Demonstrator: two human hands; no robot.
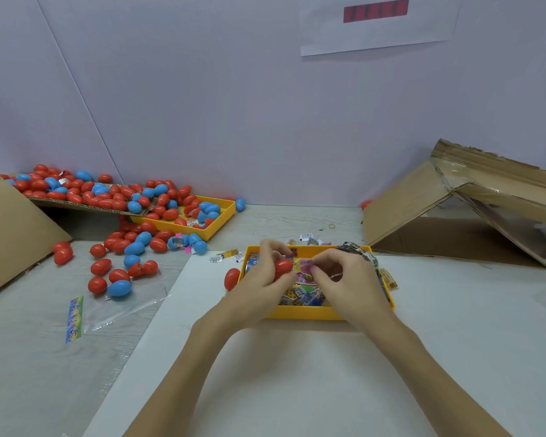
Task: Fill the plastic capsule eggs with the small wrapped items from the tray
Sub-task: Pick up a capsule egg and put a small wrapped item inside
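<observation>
Your left hand (pixel 267 275) grips red egg (pixel 282 269) over yellow tray (pixel 300 313) | right hand (pixel 344 274) pinches pink wrapped item (pixel 308 265) beside it | wrapper print unreadable

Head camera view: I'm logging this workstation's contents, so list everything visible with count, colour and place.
near tray: one, yellow, centre, holding wrapped items
wrapped items: many, multicoloured, in the near tray, a few beside it
held egg: one, red, in the left hand
egg beside tray: one, red, left of the near tray
loose eggs: many, red and blue, left of the table
far tray: one, yellow, back left, holding eggs
cardboard boxes: two, brown, far left and right
plastic bag: one, clear, left
paper sheet: one, white, on wall
left hand: grips the held egg
right hand: fingers pinch a wrapped item
</observation>
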